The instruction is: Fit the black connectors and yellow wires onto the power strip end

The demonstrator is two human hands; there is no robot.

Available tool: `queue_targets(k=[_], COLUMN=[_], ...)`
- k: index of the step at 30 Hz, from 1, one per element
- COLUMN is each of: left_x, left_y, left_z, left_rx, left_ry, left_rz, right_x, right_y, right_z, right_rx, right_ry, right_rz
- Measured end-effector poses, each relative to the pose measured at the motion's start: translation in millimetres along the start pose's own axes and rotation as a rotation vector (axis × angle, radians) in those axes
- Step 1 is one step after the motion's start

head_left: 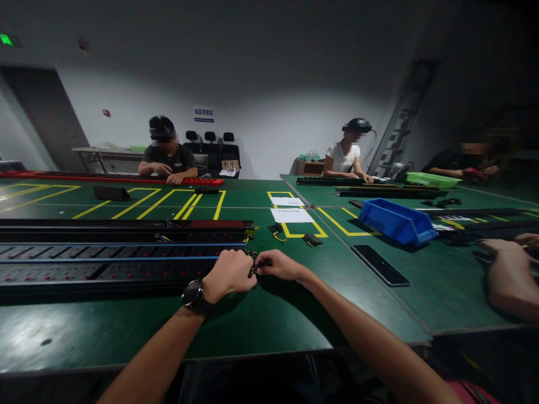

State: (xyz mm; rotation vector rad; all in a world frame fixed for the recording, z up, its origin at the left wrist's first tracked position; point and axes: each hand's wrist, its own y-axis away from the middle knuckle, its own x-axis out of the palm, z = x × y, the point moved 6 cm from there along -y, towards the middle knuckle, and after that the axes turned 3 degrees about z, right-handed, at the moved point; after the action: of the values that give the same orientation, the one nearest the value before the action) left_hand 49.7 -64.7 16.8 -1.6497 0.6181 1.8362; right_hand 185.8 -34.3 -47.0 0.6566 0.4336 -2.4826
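Long black strips (138, 271) with red dots and blue edges lie across the left of the green table (236, 331). At their right end, my left hand (233, 271) is closed, with a dark watch (193, 294) on its wrist. Facing it, my right hand (275, 265) pinches with thumb and fingers almost touching the left one. Between the two hands shows a small dark piece with a bit of yellow, too small to name. Just behind the hands, short coloured wires (251, 228) stick out at the end of another dark strip (202, 230).
Right of my hands lie a phone (380, 265) and a blue bin (396, 221). Paper sheets (290, 215) and small black parts (312, 240) lie ahead. Another person's arm (511, 275) rests at the right edge. People sit across the table, near a red strip (206, 181) and a green tray (432, 179).
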Motion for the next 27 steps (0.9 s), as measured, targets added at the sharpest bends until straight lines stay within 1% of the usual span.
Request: queue_targets(k=[4, 8, 12, 19, 24, 27], left_x=[1.0, 5.7, 10.0, 10.7, 8.4, 7.5], left_y=[-0.4, -3.1, -5.1, -7.5, -8.3, -8.2], left_z=[-0.8, -3.7, -5.0, -3.7, -5.1, -5.0], left_rx=[0.05, 0.065, 0.034, 0.017, 0.028, 0.021], left_ry=[-0.027, -0.056, -0.065, -0.044, -0.04, -0.039], left_rz=[0.021, 0.017, 0.024, 0.05, 0.038, 0.022], right_x=[1.6, 3.0, 2.8, 0.9, 1.2, 1.6], right_y=[0.6, 0.6, -1.2, -3.1, -5.1, -5.2], right_z=[2.5, 6.4, 7.8, 11.5, 3.9, -1.8], right_rx=[0.0, -0.021, -0.028, -0.014, 0.02, 0.035], right_ry=[0.055, 0.096, 0.124, 0.084, 0.07, 0.099], right_rz=[-0.062, -0.076, -0.053, -0.012, 0.018, 0.019])
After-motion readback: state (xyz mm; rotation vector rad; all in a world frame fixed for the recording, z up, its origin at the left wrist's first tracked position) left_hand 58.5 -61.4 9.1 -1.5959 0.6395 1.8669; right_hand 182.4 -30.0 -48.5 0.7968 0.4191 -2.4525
